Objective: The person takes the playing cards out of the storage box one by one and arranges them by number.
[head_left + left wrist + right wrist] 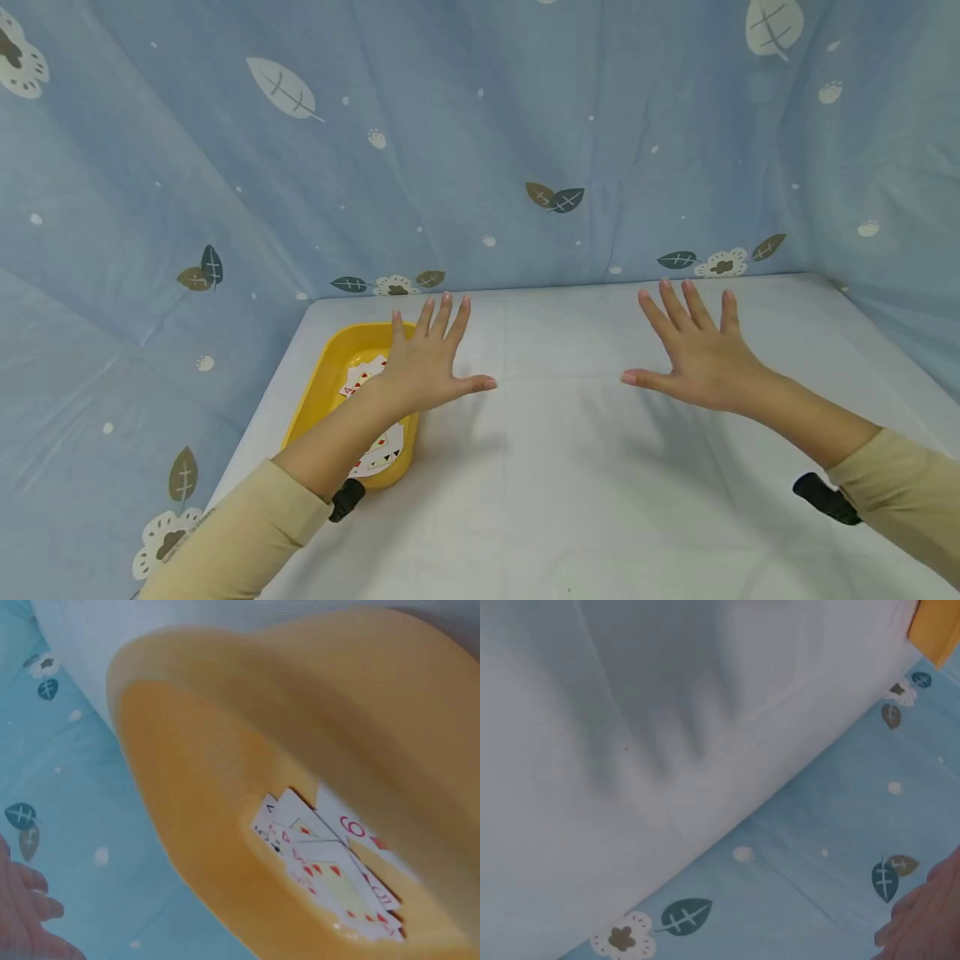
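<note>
Both hands are held up over the white table with fingers spread. My left hand (422,367) holds nothing and overlaps the right side of a yellow plastic basin (309,402) in the head view. Several playing cards (382,448) lie loose inside that basin, partly hidden by the forearm. The left wrist view shows the cards (334,881) closer, with red and black marks, overlapping on the basin floor. My right hand (705,360) is also bare of any object, well to the right, its shadow falling on the cloth below.
A white cloth (540,467) covers the table. Blue fabric (465,150) with leaves and flowers hangs behind and along both sides. Each forearm wears a beige sleeve, with a black strap (827,498) at the right wrist.
</note>
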The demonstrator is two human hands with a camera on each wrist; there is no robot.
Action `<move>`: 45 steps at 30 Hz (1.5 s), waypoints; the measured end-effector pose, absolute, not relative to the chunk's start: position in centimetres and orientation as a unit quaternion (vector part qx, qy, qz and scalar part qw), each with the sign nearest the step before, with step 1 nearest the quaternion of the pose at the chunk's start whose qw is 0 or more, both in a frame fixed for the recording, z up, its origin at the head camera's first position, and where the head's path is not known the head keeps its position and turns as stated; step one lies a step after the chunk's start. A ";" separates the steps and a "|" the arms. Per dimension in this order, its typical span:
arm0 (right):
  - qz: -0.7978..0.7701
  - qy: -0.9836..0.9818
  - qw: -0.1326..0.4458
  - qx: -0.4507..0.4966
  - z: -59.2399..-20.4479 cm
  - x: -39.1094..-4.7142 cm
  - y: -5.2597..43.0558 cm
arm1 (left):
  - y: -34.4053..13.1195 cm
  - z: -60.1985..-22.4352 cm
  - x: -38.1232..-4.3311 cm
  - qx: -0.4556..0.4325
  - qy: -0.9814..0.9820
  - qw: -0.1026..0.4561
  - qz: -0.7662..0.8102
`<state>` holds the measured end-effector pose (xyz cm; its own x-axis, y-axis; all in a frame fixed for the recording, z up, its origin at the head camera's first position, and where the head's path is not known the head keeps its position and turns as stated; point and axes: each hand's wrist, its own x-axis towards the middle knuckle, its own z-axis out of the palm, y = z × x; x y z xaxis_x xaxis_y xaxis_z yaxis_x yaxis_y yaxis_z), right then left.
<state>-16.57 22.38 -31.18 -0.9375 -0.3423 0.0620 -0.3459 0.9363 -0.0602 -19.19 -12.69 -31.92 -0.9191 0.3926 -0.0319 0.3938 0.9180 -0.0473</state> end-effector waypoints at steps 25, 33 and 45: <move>0.041 -0.975 0.027 0.215 -30.4 -17.1 18.6 | -19.4 -32.0 -16.1 0.163 0.986 0.028 0.038; 0.046 -0.974 0.031 0.221 -29.7 -17.5 17.6 | -23.0 -31.2 -15.1 0.144 0.983 0.049 0.105; 0.057 -0.967 0.041 0.243 -28.5 -18.0 15.2 | -26.4 -32.1 -13.2 0.125 0.981 0.020 0.151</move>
<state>-17.96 15.22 -28.50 -0.8782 -0.4662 0.1073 -0.4755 0.8751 -0.0901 -13.22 -26.44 -32.08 -0.9682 0.2501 -0.0010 0.2383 0.9237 0.3001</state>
